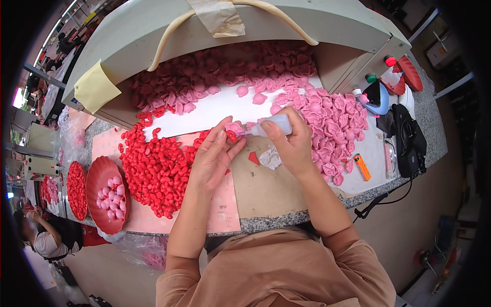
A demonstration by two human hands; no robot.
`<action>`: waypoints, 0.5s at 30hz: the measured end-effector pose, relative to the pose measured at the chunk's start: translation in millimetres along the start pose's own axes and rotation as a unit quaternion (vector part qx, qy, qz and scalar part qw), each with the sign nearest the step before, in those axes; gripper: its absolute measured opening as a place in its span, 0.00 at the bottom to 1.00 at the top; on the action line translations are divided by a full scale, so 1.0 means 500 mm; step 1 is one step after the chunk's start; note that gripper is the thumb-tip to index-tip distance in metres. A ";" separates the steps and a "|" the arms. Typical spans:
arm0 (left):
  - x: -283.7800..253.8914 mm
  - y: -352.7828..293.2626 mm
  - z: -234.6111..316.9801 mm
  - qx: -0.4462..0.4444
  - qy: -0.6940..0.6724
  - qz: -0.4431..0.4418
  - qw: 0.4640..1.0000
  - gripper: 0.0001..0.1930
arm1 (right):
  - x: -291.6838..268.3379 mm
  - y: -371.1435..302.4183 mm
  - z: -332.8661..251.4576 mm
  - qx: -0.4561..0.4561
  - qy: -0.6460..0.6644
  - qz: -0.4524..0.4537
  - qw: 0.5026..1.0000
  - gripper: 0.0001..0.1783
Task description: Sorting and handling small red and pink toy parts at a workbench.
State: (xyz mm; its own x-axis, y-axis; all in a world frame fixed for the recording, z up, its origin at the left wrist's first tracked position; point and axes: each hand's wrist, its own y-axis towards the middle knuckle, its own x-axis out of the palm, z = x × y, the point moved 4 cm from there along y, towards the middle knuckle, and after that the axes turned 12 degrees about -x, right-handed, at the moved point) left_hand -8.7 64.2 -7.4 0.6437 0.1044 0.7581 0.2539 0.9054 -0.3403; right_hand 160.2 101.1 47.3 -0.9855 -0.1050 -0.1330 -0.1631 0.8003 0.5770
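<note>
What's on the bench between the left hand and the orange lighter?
Head view, left to right: red scrap, crumpled white wad, then heaped pink pieces. The right hand, gripping a squeeze bottle, hides part of it.

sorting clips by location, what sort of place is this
Likely a small-parts assembly workshop: heaps of red pieces and pink pieces, a squeeze bottle in the right hand, and another person farther off, left.
</note>
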 end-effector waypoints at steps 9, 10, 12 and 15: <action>0.001 0.000 0.000 -0.005 0.005 0.013 1.000 0.21 | 0.004 0.005 -0.006 -0.008 -0.009 -0.007 1.000 0.14; 0.000 0.000 0.000 -0.005 0.006 0.010 1.000 0.21 | 0.005 0.006 -0.008 -0.008 -0.009 -0.007 1.000 0.14; 0.001 0.000 0.000 -0.004 0.007 0.007 1.000 0.21 | 0.005 0.006 -0.008 -0.008 -0.010 -0.007 1.000 0.14; 0.003 -0.001 0.001 -0.005 0.004 0.012 1.000 0.21 | 0.007 0.006 -0.005 -0.022 -0.026 -0.021 0.999 0.14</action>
State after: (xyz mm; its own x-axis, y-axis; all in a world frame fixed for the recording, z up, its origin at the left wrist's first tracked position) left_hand -8.1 63.9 -5.9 0.6555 0.1218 0.7453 0.2461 0.8986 -0.3633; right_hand 156.1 101.7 50.7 -0.9744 -0.1066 -0.1980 -0.2070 0.7687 0.6052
